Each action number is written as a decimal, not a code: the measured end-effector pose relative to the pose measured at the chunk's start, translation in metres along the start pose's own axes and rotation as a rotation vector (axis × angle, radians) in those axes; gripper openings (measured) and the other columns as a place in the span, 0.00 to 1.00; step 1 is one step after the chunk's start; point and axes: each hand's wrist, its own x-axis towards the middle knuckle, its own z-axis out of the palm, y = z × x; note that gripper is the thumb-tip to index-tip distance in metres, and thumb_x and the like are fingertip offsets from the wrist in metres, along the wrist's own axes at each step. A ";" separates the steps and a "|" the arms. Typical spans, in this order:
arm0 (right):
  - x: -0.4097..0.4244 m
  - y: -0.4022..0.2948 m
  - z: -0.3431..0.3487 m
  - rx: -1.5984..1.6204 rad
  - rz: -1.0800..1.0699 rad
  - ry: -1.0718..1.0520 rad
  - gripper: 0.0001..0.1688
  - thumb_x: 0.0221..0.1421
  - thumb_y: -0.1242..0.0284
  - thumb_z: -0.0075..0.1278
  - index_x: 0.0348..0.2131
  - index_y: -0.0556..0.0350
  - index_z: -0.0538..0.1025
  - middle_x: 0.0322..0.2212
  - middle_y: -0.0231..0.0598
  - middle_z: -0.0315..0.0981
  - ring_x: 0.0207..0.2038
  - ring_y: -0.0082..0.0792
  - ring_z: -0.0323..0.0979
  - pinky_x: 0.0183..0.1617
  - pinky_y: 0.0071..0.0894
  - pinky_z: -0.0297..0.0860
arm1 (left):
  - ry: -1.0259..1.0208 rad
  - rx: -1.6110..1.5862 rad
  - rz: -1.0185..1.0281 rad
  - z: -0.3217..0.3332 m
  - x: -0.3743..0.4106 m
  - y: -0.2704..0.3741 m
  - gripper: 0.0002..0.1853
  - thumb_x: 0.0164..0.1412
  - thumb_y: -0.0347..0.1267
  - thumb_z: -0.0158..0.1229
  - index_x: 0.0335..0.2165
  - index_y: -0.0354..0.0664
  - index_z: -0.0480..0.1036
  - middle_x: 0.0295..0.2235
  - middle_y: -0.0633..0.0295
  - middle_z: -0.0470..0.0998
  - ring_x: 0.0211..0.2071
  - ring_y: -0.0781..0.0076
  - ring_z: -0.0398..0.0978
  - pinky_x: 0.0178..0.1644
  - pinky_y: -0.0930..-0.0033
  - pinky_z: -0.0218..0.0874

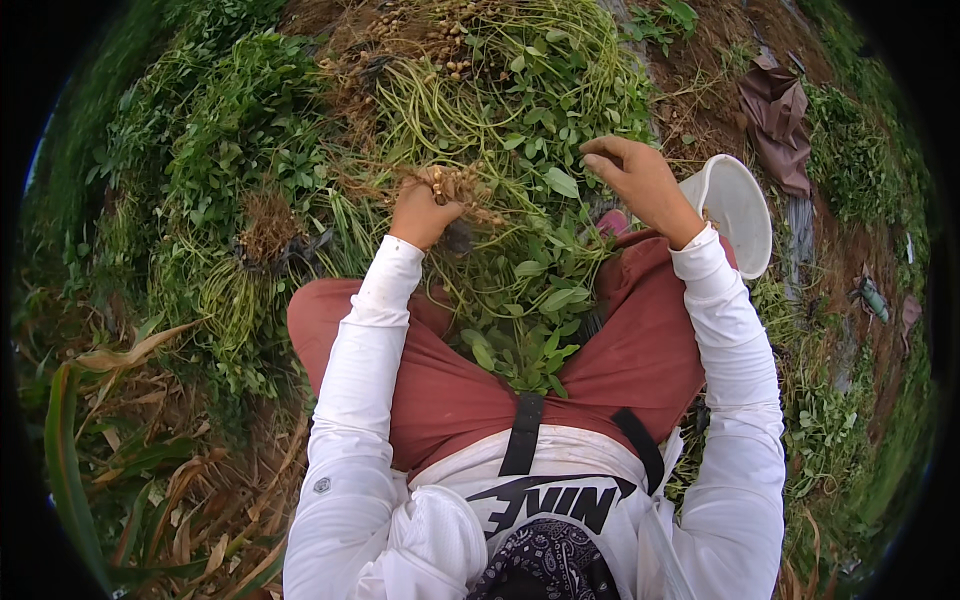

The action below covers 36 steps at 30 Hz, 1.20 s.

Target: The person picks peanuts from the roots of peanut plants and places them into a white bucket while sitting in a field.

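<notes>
My left hand (424, 214) is closed around the root end of a peanut plant, whose roots and pods (457, 186) stick out above and to the right of the fingers. The plant's leafy stems seem to hang down between my knees. My right hand (626, 176) is raised to the right of it, thumb and fingers apart, with nothing visible between them. Just beyond my right wrist a white plastic bucket (739, 214) leans beside my right knee; a little of what may be pods shows at its rim.
Pulled peanut plants (525, 82) lie heaped ahead, with clusters of pods (450, 37) at the top. A root clump (270, 225) lies at left. Dry corn leaves (180, 510) are at lower left. A brown plastic sheet (780, 127) and a green bottle (871, 298) lie at right.
</notes>
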 end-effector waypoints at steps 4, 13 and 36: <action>0.002 0.003 0.094 -0.050 -0.030 -0.256 0.14 0.54 0.68 0.48 0.35 0.60 0.79 0.31 0.52 0.76 0.37 0.52 0.73 0.42 0.45 0.68 | 0.019 -0.168 0.111 -0.001 -0.006 0.012 0.15 0.44 0.33 0.59 0.32 0.35 0.76 0.29 0.52 0.77 0.32 0.60 0.75 0.39 0.63 0.65; -0.008 0.010 0.156 -0.294 -0.061 -0.130 0.25 0.46 0.62 0.59 0.37 0.60 0.68 0.30 0.48 0.74 0.33 0.49 0.75 0.38 0.44 0.71 | -0.211 -0.343 0.101 -0.007 -0.016 0.042 0.15 0.46 0.26 0.55 0.37 0.36 0.73 0.42 0.59 0.73 0.49 0.63 0.69 0.52 0.64 0.58; 0.010 0.010 0.148 0.488 0.112 -0.279 0.15 0.58 0.69 0.49 0.40 0.65 0.70 0.23 0.38 0.70 0.23 0.26 0.66 0.29 0.27 0.65 | -0.206 0.003 0.049 -0.003 -0.005 0.031 0.22 0.47 0.30 0.55 0.45 0.39 0.70 0.37 0.59 0.77 0.38 0.72 0.76 0.45 0.70 0.64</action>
